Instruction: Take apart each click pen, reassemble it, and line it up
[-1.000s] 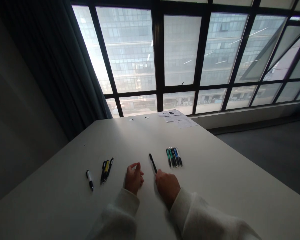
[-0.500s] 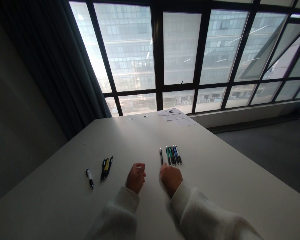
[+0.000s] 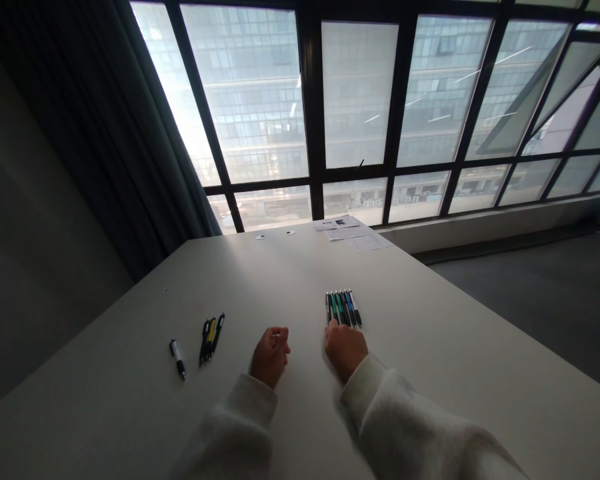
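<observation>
Currently, the right hand [image 3: 346, 350] touches the lower ends of the pen row [image 3: 343, 309] at center, its closure indeterminate; the left hand [image 3: 270, 357] rests loosely closed on the tabletop [image 3: 405, 373].

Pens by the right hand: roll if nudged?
Probably: each of the pens looks like a slim round barrel, so a sideways push could roll it on the smooth white table. They look stiff and light, and, packed side by side, several may shift together.
</observation>
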Demonstrator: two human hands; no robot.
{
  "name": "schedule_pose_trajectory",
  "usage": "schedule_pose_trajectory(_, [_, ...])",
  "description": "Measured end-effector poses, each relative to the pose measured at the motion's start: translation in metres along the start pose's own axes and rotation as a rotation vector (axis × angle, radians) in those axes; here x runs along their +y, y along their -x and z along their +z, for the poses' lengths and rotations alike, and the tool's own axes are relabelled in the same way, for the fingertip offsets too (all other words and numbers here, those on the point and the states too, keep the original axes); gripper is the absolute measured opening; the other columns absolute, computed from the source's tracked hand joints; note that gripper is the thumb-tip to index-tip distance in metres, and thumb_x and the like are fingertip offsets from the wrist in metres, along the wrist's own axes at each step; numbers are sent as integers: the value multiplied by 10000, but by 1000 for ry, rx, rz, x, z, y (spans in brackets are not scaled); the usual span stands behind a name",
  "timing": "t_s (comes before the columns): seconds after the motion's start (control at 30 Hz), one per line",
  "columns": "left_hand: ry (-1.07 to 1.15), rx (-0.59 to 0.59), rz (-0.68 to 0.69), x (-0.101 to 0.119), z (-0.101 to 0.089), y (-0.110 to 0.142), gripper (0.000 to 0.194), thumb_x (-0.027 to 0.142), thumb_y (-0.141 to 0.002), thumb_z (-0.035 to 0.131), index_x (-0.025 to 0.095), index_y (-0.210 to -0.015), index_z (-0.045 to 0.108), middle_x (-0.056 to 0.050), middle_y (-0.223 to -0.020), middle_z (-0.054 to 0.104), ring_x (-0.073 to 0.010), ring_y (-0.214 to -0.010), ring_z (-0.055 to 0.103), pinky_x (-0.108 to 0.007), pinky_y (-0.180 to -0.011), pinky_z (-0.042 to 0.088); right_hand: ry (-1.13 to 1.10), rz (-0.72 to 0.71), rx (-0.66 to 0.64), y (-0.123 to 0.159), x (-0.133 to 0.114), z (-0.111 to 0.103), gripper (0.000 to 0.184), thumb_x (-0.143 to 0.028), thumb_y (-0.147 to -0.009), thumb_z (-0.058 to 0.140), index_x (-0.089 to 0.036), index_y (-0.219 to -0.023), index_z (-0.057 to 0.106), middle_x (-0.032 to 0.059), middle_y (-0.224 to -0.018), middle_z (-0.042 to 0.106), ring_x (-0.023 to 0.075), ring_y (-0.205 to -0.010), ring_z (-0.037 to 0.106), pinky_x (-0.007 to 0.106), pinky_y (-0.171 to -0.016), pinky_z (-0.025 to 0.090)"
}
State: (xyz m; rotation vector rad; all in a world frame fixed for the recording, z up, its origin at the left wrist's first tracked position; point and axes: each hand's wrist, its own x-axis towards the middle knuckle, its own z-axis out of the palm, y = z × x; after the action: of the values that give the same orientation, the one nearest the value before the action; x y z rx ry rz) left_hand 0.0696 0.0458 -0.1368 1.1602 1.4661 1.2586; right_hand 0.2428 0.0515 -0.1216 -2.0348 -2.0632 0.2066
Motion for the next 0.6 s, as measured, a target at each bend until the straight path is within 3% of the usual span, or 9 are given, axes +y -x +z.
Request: schedule_pose_trajectory(0.6, [6, 21, 21, 8, 3, 7, 443, 595, -716, 594, 180, -847, 509, 67, -526, 511, -71, -367, 392, -172, -348, 272, -7, -3, 19, -1, 6, -1, 274, -234, -926, 402, -114, -903, 648, 173, -829, 731, 287, -756, 720, 364, -651, 512])
